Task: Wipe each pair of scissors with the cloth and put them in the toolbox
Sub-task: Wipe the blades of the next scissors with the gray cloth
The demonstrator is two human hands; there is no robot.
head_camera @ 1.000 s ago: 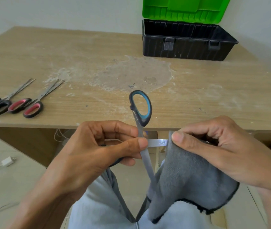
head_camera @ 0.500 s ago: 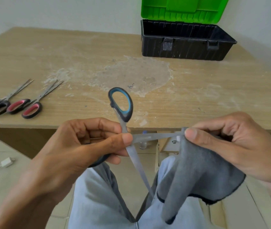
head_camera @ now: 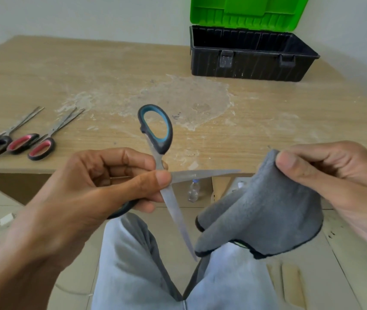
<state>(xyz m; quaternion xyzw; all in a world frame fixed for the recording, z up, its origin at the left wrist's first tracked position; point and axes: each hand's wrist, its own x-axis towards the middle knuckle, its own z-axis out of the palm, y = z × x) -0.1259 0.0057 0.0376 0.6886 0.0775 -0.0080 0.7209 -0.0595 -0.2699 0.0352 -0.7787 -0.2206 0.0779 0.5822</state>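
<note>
— Where was everything when you looked?

— The blue-handled scissors (head_camera: pixel 174 212) were in the air just off the near edge of the bench (head_camera: pixel 88 70), above the person's lap. The left hand (head_camera: pixel 102 186) was clenched round them at the pivot, with the thumb pressed on the metal and the lower loop tucked into the palm. The right hand (head_camera: pixel 334 182), at three o'clock from them, pinched a fold of the grey cloth (head_camera: pixel 265 211) between thumb and fingers.

— Was the cloth on the steel?

— No. It hung just beside the tip of the blade that pointed to three o'clock and, as far as I could tell, did not touch it.

— So what worried you?

— The blades stood wide open. One ran to three o'clock. The other slanted down toward five o'clock, with its point near the cloth's lower fold and over the thigh. I judged that a slip of the left hand could drop that point onto the leg.

— And the thumb?

— It sat right at the crossing. If the blades swung shut during a wipe, they could nip it. Wiping into the edge through thin cloth could also cut the right fingers.

— Anything else?

— The open toolbox (head_camera: pixel 254 63) stood far off at one o'clock, so carrying the scissors there with the blades apart risked a snag. The red-handled scissors (head_camera: pixel 54 130) and black-handled scissors (head_camera: pixel 22 120) lay on the bench at ten o'clock, so I judged most of the job remained.
</note>
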